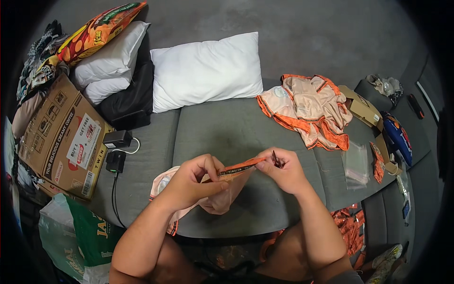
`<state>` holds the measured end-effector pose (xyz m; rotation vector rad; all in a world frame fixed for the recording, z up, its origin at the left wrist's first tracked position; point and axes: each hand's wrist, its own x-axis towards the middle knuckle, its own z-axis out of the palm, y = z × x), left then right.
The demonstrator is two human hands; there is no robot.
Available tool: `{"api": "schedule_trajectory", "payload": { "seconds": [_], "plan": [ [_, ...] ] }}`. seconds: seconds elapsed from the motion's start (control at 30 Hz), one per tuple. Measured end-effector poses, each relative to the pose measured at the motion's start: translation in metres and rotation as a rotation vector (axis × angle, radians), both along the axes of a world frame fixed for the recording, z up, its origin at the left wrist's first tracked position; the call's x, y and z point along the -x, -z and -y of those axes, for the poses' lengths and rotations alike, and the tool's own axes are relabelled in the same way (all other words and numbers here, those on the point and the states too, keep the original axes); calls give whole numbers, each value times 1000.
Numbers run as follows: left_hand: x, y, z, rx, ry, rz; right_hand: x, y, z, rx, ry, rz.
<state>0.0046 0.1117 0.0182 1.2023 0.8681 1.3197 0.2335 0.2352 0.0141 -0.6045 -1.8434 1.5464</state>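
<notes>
My left hand [196, 182] pinches the edge of a peach-coloured garment [218, 202] between thumb and fingers. Its orange trim, with a dark lettered stripe, is stretched tight across to my right hand [283, 169], which grips the other end between thumb and forefinger. A small dark pointed tool [277, 161], perhaps thread snips, sticks out between the curled fingers of that same hand; most of it is hidden. The rest of the cloth hangs below the trim and spreads left under my left forearm on the grey cushion [241, 128].
Similar peach garments with orange trim [317, 109] are heaped at right. Beside them lie clear plastic sleeves [355, 165] and an open cardboard box [362, 108]. A white pillow [206, 71] is behind. At left stand a large carton [61, 142], black adapters [117, 139] and a green bag [78, 232].
</notes>
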Motion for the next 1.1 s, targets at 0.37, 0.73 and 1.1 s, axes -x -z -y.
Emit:
{"api": "schedule_trajectory", "payload": {
  "seconds": [0.37, 0.73, 1.1],
  "plan": [
    [-1, -9, 0, 422, 120, 154, 0, 2, 4, -163, 125, -101],
    [1, 13, 1, 432, 185, 312, -1, 2, 5, -325, 194, -116],
    [-18, -4, 0, 444, 169, 319, 0, 3, 4, -433, 270, -175]
  ]
}}
